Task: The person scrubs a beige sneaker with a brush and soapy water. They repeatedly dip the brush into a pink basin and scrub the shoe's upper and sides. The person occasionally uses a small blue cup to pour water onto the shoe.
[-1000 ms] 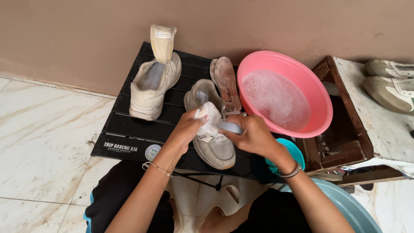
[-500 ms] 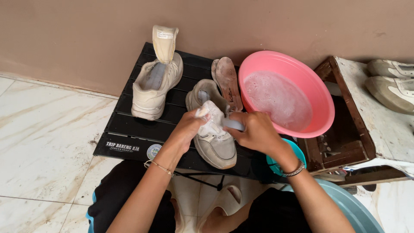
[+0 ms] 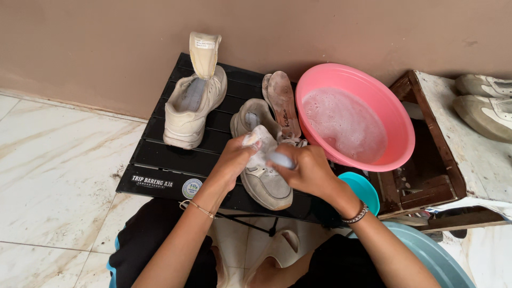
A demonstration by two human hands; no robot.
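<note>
Both hands' grip clasps the sneaker (image 3: pixel 265 178) on a black slatted table (image 3: pixel 160 160) over marble floor (image 3: pixel 53 176).

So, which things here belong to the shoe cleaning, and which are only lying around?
In use:
left hand holding the sneaker
right hand with a small blue brush
pink basin of soapy water

Lying about:
second sneaker
insole
pair of shoes on the white stand
teal bowl

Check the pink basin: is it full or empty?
Partly full. The pink basin holds foamy, soapy water covering its bottom, with the upper wall bare. It sits level by the shoe being held.
</note>
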